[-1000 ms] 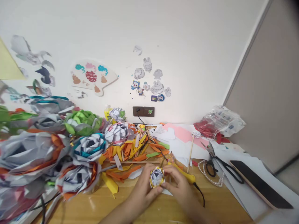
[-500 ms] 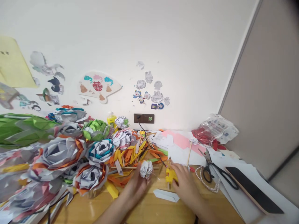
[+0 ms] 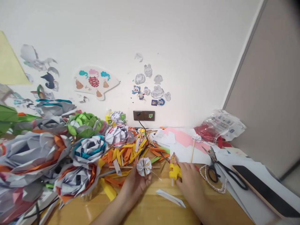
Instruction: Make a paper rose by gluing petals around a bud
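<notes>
My left hand (image 3: 134, 187) is closed around a small white folded-paper flower (image 3: 144, 166), its pleated face with a dark centre slit turned up toward me. A thin pale strand trails from its right side. To the right, my right hand (image 3: 191, 178) grips a yellow glue gun (image 3: 174, 171), whose nozzle points away from me over the table. Between my hands, nearer to me, lies a folded white paper strip (image 3: 171, 198). A thin wooden stick (image 3: 154, 167) passes behind the flower; I cannot tell whether they are joined.
Large paper flowers (image 3: 90, 148) crowd the left side. Orange and yellow paper strips (image 3: 128, 153) and a black cord (image 3: 146, 136) lie behind my left hand. On the right are scissors (image 3: 212, 161), a bead string (image 3: 219, 187), a black phone-like slab (image 3: 262, 189) and paper sheets.
The white paper flower has turned so its pleated face shows more. The view has shifted slightly, and the glue gun stays in my right hand.
</notes>
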Demonstrator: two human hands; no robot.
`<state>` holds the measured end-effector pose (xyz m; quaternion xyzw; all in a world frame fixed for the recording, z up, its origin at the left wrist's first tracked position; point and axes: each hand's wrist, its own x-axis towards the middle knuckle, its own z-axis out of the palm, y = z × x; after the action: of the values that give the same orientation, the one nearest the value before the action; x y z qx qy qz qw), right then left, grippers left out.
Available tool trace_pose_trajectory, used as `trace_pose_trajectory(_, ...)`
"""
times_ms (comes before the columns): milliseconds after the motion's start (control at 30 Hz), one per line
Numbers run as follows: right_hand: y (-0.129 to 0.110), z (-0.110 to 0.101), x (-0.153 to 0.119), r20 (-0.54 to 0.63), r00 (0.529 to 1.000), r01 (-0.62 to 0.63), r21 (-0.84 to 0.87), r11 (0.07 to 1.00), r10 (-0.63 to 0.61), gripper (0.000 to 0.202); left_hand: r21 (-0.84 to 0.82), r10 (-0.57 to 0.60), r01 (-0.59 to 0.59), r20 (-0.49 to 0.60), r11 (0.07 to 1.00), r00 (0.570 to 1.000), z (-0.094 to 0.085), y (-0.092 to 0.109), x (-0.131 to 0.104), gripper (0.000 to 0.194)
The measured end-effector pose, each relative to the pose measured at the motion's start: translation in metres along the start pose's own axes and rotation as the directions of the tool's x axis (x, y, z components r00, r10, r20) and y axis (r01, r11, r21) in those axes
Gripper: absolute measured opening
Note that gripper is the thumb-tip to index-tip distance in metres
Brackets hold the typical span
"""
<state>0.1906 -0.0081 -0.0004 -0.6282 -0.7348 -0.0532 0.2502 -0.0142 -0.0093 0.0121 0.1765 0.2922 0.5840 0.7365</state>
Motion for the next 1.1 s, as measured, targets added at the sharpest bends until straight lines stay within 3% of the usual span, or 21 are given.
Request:
trace_pose_trajectory(167,0.005,-0.002,-0.001,-0.293,0.952,0.130,0.143,0.981,-0.084,0.033,-0.017,0.012,-0.011,0.069,1.000,0.998,-0.003,-0.004,0.001,0.027)
trace_pose_trajectory(267,0.004,-0.011,-0.007,-0.383,0.916,0.234,0.274,0.933,-0.118,0.028,-0.020,0.012,-0.010,0.102,1.000,0.995,-0.003,-0.004,0.001,0.022)
trace_pose_trajectory(433,-0.010,-0.023,-0.024,-0.372,0.919,0.297,0.430,0.853,-0.133,0.030,-0.057,0.061,-0.052,0.175,0.997,0.983,-0.003,-0.001,0.001,0.016)
trace_pose_trajectory(700,-0.024,-0.013,-0.031,-0.421,0.888,0.324,0.285,0.902,-0.185,0.048,-0.167,0.106,-0.074,0.191,0.983,0.976,0.001,0.003,0.000,0.018)
trace_pose_trajectory(967,-0.021,-0.016,-0.031,-0.373,0.899,0.361,0.327,0.873,-0.231,0.032,-0.177,0.101,-0.072,0.160,0.982,0.982,0.008,0.005,-0.003,0.033)
trace_pose_trajectory(1100,-0.024,-0.026,-0.028,-0.330,0.901,0.381,0.288,0.879,-0.283,0.032,-0.156,0.094,-0.069,0.157,0.985,0.983,0.006,0.005,-0.002,0.029)
